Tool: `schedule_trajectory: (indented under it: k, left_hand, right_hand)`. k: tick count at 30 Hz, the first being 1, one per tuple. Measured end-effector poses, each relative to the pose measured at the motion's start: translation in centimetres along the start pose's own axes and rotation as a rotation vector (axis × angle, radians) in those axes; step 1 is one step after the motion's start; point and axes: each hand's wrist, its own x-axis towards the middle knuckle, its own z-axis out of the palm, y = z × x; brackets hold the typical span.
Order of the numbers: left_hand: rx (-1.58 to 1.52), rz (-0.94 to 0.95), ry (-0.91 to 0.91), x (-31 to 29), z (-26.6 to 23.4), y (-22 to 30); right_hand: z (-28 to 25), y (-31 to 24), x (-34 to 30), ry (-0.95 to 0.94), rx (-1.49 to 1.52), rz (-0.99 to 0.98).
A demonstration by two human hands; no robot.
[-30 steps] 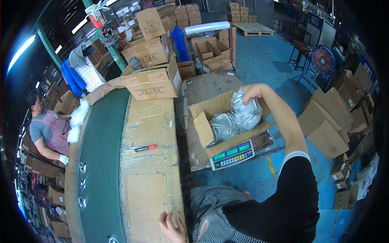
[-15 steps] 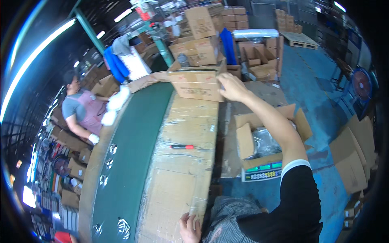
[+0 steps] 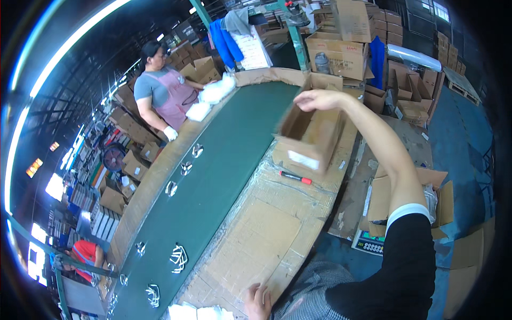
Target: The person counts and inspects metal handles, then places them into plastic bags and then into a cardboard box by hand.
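My right hand (image 3: 320, 100) reaches across to an open cardboard box (image 3: 305, 152), its fingers bent over the box's upper edge. The box is tilted and slightly blurred, at the border between the green conveyor belt (image 3: 226, 160) and the cardboard-covered worktop (image 3: 261, 229). A white label shows on its near side. My left hand (image 3: 258, 302) rests at the worktop's near edge, holding nothing, fingers loosely apart. A red and black marker (image 3: 295, 177) lies just in front of the box.
Several shiny metal pieces (image 3: 178, 258) lie on the belt. Across it stands a person in a pink apron (image 3: 178, 93) beside white bundles (image 3: 217, 90). On my right, an open carton (image 3: 445, 202) sits on a scale (image 3: 368, 244). White packets (image 3: 200, 312) lie near my left hand.
The box has swung round and come nearer, its open top now facing the belt, with my right hand moving along its edge. My view has turned left. My left hand stays on the worktop.
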Motion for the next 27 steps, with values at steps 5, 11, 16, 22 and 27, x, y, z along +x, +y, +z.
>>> schedule_trajectory:
  k: [5, 11, 16, 22, 27]
  left_hand:
    - [-0.122, -0.122, 0.092, 1.8, 0.2, 1.8]
    - [-0.110, -0.026, 0.042, 2.4, 0.2, 1.3]
    - [-0.123, -0.028, 0.049, 1.7, 0.6, 1.2]
    - [-0.149, 0.037, 0.004, 1.1, 0.1, 1.4]
    - [-0.151, 0.029, 0.063, -0.2, 0.1, 0.6]
  right_hand:
    - [5.0, -2.1, -0.8, -0.204, -1.028, 0.151]
    - [7.1, -3.7, -1.1, -0.117, -1.185, 0.107]
    - [15.0, -2.5, -4.7, -0.002, -1.177, -0.153]
    - [18.8, -3.0, -5.7, -0.116, -1.154, 0.024]
    - [15.1, -1.9, -3.2, -0.186, -0.529, -0.030]
